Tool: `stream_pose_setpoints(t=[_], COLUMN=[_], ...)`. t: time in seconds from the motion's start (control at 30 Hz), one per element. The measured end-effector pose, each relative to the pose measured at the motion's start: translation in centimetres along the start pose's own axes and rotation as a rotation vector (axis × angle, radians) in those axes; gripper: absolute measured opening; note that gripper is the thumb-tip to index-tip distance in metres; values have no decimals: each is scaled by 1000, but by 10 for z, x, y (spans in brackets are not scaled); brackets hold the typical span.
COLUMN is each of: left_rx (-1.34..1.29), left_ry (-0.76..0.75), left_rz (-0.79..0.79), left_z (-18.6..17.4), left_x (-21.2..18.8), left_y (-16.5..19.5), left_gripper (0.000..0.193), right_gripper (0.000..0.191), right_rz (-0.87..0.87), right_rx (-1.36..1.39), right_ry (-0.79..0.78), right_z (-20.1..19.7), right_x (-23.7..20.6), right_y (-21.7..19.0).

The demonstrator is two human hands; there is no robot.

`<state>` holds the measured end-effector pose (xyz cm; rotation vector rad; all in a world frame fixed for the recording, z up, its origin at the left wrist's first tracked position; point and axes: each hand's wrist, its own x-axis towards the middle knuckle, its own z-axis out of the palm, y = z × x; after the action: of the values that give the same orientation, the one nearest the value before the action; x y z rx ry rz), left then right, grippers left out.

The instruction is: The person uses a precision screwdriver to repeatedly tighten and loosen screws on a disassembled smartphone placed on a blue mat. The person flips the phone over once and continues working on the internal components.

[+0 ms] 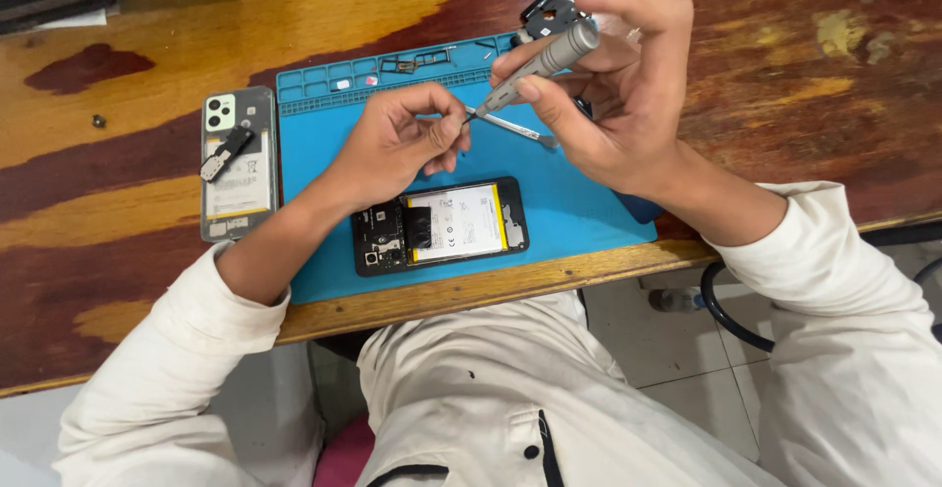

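A: Worktop (128, 222) of red-brown wood lies under both hands, and a blue mat (579, 203) sits on it right beneath them.

B: Nearer things?

A: An opened phone (440, 224), battery showing, lies on the mat just below the left hand (392, 144). A second phone (236, 163), back up, rests off the mat to that hand's left.

B: And the hands themselves?

A: The right hand (618, 85) is closed around a grey screwdriver (540, 65) and also holds a small black part (551, 14) at its fingertips. The left hand is curled, thumb and forefinger pinched at the screwdriver's tip. Tweezers (515, 129) lie between both hands; who grips them, I cannot tell.
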<state>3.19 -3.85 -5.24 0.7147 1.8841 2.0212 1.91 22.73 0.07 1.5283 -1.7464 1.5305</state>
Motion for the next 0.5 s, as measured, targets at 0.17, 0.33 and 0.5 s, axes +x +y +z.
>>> stream_pose_setpoints(t=[0.17, 0.33, 0.5], left_rx=[116, 81, 374], left_ry=[-2, -26, -18], left_rz=[53, 70, 140], left_z=[6, 13, 21], left_x=[-2, -3, -4], left_y=[0, 3, 13], left_gripper=[23, 21, 13], right_gripper=[60, 68, 68], right_rz=[-76, -141, -97], right_rx=[-120, -144, -208], right_ry=[-18, -63, -104], right_z=[1, 0, -1], right_x=[-2, 1, 1], right_y=[4, 7, 3])
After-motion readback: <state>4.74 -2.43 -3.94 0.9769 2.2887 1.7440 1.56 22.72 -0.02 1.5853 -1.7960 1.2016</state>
